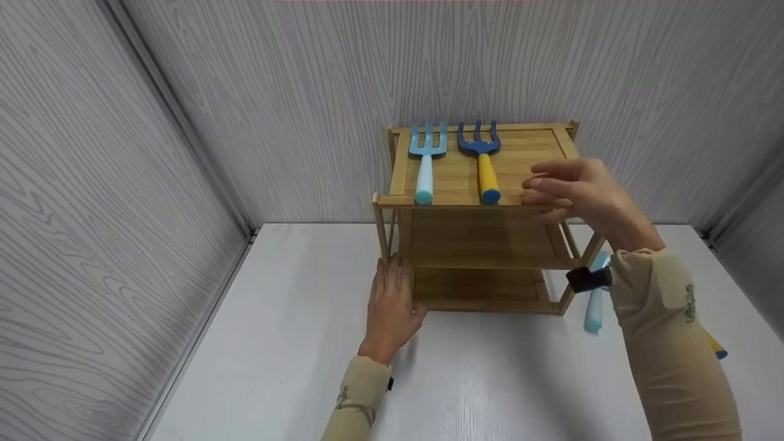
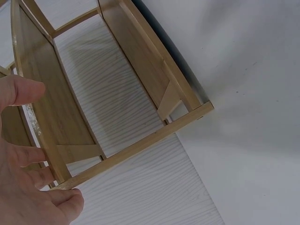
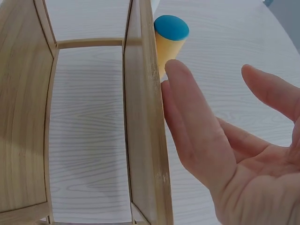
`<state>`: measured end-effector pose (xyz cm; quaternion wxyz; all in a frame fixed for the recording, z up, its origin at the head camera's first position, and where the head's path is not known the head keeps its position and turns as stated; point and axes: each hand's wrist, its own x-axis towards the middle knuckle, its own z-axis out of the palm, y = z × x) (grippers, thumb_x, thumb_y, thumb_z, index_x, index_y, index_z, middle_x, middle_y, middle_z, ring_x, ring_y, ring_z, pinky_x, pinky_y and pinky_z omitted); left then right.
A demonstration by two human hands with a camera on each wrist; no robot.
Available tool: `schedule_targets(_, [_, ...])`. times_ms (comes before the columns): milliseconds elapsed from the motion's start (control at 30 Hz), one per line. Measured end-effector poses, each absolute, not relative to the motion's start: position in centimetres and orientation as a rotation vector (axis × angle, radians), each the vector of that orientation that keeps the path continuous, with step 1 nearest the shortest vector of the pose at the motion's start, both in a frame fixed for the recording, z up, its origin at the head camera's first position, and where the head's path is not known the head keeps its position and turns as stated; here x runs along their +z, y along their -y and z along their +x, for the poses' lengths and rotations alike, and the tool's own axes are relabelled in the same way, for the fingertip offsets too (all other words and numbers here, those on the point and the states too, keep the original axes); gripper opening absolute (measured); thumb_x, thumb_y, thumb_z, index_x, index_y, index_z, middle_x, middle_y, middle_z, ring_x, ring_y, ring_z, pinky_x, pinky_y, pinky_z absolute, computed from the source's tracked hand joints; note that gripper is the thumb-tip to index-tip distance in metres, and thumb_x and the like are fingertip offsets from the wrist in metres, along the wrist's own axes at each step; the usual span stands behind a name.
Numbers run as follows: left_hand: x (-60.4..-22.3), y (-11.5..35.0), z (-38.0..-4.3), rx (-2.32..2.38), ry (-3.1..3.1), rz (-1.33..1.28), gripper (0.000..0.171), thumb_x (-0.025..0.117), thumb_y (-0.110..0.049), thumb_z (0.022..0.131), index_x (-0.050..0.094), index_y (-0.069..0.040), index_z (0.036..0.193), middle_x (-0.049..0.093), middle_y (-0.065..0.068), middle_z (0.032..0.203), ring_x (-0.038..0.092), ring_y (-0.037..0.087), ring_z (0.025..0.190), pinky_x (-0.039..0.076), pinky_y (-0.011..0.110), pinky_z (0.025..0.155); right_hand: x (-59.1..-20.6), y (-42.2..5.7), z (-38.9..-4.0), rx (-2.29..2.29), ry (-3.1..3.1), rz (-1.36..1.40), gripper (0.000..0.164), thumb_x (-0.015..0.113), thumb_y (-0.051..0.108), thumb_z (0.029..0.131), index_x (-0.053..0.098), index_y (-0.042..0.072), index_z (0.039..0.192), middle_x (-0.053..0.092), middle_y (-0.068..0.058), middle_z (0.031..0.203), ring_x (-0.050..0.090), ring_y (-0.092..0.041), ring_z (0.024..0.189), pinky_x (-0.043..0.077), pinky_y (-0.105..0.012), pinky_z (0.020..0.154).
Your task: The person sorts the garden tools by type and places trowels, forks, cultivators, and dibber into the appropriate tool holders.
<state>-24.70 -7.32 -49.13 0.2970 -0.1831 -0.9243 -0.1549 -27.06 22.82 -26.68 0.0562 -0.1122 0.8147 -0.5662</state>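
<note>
At seven o'clock on the three-tier wooden rack (image 1: 478, 236), my left hand (image 1: 392, 306) grips, fingers curled; at three, my right hand (image 1: 593, 191), fingers loosely spread.

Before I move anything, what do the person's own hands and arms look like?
The left hand and right hand are bare, with no gloves or rings showing. The left sleeve and right sleeve are beige and reach the wrists. Each cuff carries small dark lettering, too blurred to read. A black piece shows at each wrist, larger on the right; I see no cables.
</note>
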Motion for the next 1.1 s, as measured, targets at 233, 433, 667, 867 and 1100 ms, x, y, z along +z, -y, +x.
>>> schedule_targets(233, [-49.2, 7.4, -24.7, -0.415, 2.460, -0.481, 0.072, 0.075, -0.014, 0.081, 0.046, 0.005, 0.143, 0.042, 0.026, 0.148, 0.036, 0.050, 0.139, 0.033, 0.052, 0.115, -28.0, -24.4, -26.0, -1.823, -2.398, -0.442, 0.062, 0.058, 0.022, 0.104, 0.033, -0.009, 0.152, 0.061, -0.019, 0.131, 0.071, -0.017, 0.103, 0.060, -0.038, 0.080])
schedule_targets(433, [-49.2, 7.6, -24.9, -0.438, 2.441, -0.479, 0.067, 0.074, -0.012, 0.081, 0.051, 0.001, 0.142, 0.046, 0.022, 0.148, 0.039, 0.047, 0.139, 0.034, 0.057, 0.113, -29.3, -25.7, -25.2, -1.911, -2.314, -0.442, 0.055, 0.061, 0.017, 0.102, 0.041, -0.009, 0.146, 0.069, -0.005, 0.120, 0.072, -0.020, 0.101, 0.060, -0.039, 0.077])
schedule_targets(667, [-49.1, 7.7, -24.9, -0.440, 2.448, -0.456, 0.066, 0.072, -0.010, 0.080, 0.052, 0.002, 0.141, 0.049, 0.020, 0.146, 0.037, 0.045, 0.141, 0.031, 0.057, 0.114, -31.1, -26.6, -24.9, -1.982, -2.213, -0.422, 0.032, 0.063, 0.010, 0.101, 0.062, -0.001, 0.130, 0.071, -0.007, 0.116, 0.073, -0.022, 0.098, 0.060, -0.040, 0.075])
schedule_targets(867, [-49.0, 7.6, -24.9, -0.436, 2.451, -0.463, 0.065, 0.071, -0.011, 0.081, 0.051, 0.002, 0.142, 0.048, 0.021, 0.146, 0.038, 0.045, 0.140, 0.034, 0.057, 0.113, -33.5, -27.9, -24.3, -1.983, -2.205, -0.413, 0.023, 0.060, 0.009, 0.102, 0.067, 0.009, 0.123, 0.071, -0.006, 0.116, 0.073, -0.021, 0.098, 0.060, -0.041, 0.075])
schedule_targets(1100, [-49.1, 7.6, -25.0, -0.445, 2.407, -0.482, 0.066, 0.070, -0.007, 0.079, 0.051, 0.004, 0.141, 0.048, 0.023, 0.146, 0.040, 0.047, 0.139, 0.038, 0.056, 0.110, -36.2, -29.7, -23.7, -1.917, -2.220, -0.362, 0.023, 0.057, 0.012, 0.104, 0.062, 0.014, 0.127, 0.072, 0.000, 0.116, 0.072, -0.019, 0.102, 0.060, -0.039, 0.078])
